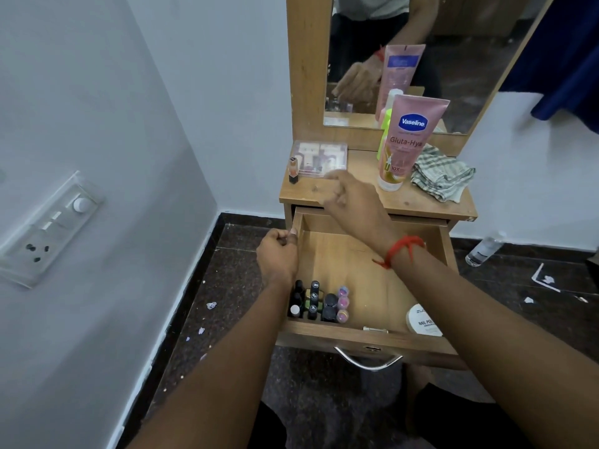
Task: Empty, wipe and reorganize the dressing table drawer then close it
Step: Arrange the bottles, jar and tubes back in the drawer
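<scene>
tabletop point(311, 193) bears cloth point(444, 175), tube point(409, 140); drawer point(343, 333) open; white walls point(97, 108).

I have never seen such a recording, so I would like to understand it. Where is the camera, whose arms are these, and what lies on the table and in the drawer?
There is no machine here: a person wears one camera on the head, looking down at their own two hands. The left hand is curled at the left wall of the open drawer and seems to hold it. The right hand, blurred, reaches toward a clear box on the tabletop; I cannot tell if it holds anything. Also on top are a small bottle, a pink Vaseline tube and a checked cloth. In the drawer's front left corner stand nail-polish bottles; a white jar sits front right.
</scene>
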